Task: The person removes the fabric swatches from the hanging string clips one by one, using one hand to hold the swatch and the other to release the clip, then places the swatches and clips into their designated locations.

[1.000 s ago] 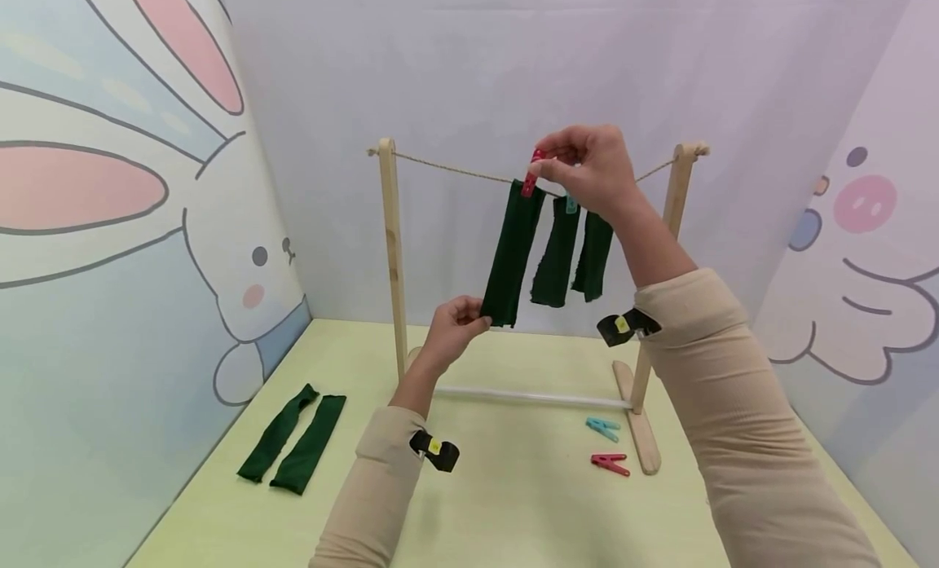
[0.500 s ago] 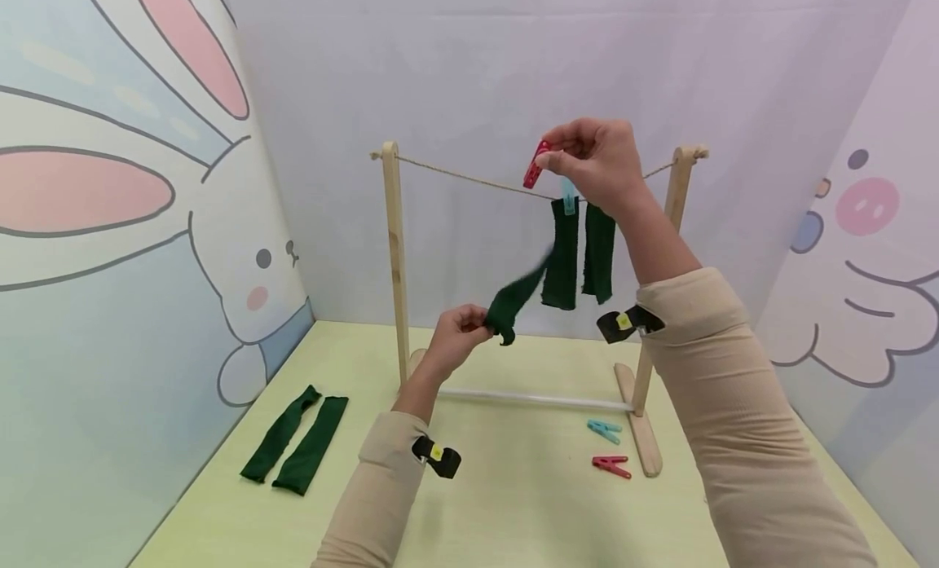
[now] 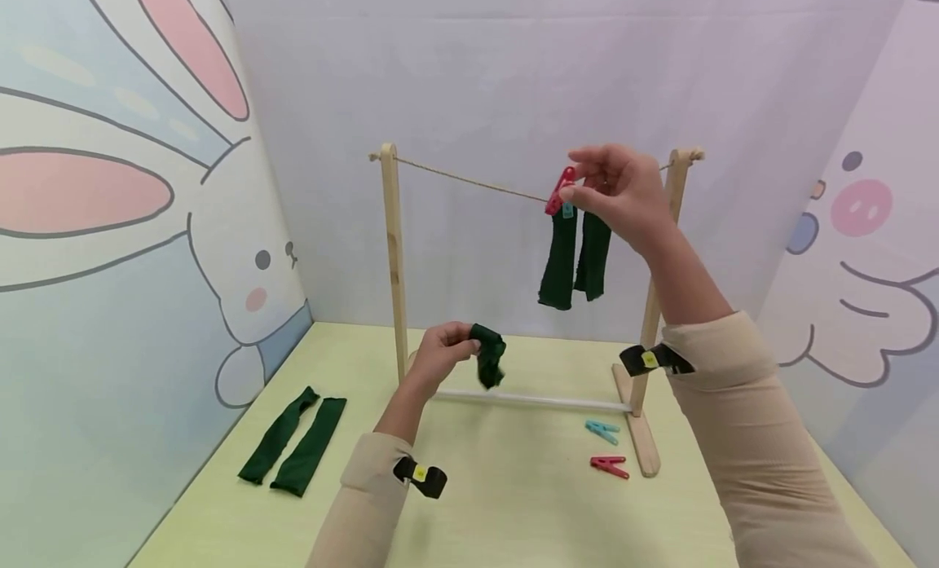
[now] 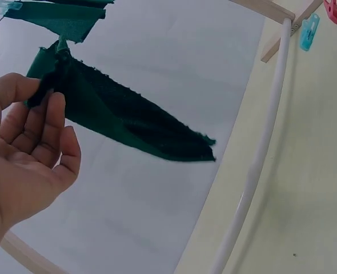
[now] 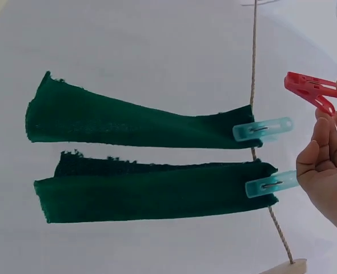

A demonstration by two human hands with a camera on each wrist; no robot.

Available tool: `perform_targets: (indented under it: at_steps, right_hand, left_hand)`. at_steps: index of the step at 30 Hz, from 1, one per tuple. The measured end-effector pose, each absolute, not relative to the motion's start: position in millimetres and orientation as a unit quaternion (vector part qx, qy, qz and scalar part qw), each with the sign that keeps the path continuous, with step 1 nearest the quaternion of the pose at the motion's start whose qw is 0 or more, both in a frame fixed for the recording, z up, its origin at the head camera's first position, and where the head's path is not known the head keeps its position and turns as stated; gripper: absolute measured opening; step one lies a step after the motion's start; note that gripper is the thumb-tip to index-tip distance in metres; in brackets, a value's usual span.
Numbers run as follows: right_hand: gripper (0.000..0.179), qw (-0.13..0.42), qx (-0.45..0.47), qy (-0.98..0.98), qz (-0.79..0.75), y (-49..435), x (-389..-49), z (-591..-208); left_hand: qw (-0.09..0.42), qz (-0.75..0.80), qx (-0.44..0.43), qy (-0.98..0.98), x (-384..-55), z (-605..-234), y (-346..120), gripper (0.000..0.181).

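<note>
My left hand [image 3: 443,358] pinches one end of a dark green cloth strip [image 3: 490,358], which dangles below the rope; the left wrist view shows its free end [image 4: 157,131] spreading out from the fingers. Higher up, my right hand [image 3: 623,191] holds a red clothespin [image 3: 560,191] between thumb and fingertips. In the right wrist view that red clothespin [image 5: 310,88] is apart from the rope [image 5: 253,57]. Two green strips [image 5: 134,123] hang from the rope, each under a light blue clothespin [image 5: 263,129].
A wooden frame [image 3: 393,258] carries the rope, with a white bar [image 3: 531,400] low between its posts. Two more green strips [image 3: 308,446] lie on the table at left. A blue clothespin [image 3: 602,430] and a red clothespin [image 3: 609,466] lie near the right foot.
The red clothespin came off the rope and the third strip dropped free, now hanging from my left hand. My right hand has shifted right and slightly down with the clothespin.
</note>
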State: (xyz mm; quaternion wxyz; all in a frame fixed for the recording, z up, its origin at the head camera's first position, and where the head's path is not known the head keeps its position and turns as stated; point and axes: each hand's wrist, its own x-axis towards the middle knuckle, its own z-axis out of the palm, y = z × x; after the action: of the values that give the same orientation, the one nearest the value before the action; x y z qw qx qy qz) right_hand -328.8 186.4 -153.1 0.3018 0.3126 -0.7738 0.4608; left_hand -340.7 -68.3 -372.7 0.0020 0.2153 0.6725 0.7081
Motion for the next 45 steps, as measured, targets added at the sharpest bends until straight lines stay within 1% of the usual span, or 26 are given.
perform_targets:
  at_steps: [8, 13, 26, 34, 39, 42, 45]
  right_hand:
    - [0.027, 0.297, 0.363, -0.758, 0.454, 198, -314, -169]
    - [0.030, 0.281, 0.385, -0.749, 0.461, 203, -308, -182]
    - [0.033, 0.231, 0.388, -0.764, 0.460, 227, -297, -231]
    - [0.034, 0.230, 0.342, -0.814, 0.409, 240, -287, -263]
    - [0.038, 0.219, 0.319, -0.838, 0.385, 252, -284, -287]
    - [0.039, 0.207, 0.323, -0.843, 0.378, 257, -281, -297]
    - [0.038, 0.190, 0.335, -0.841, 0.381, 261, -278, -305]
  left_hand:
    - [0.005, 0.710, 0.198, 0.676, -334, -382, -75, 0.017]
    - [0.007, 0.709, 0.199, 0.677, -324, -387, -77, 0.017]
    - [0.003, 0.734, 0.168, 0.658, -305, -392, -89, 0.018]
    - [0.000, 0.732, 0.148, 0.666, -297, -390, -108, 0.018]
    - [0.003, 0.737, 0.128, 0.664, -293, -393, -119, 0.020]
    - [0.004, 0.735, 0.115, 0.668, -292, -394, -127, 0.021]
    - [-0.006, 0.732, 0.107, 0.673, -291, -394, -135, 0.022]
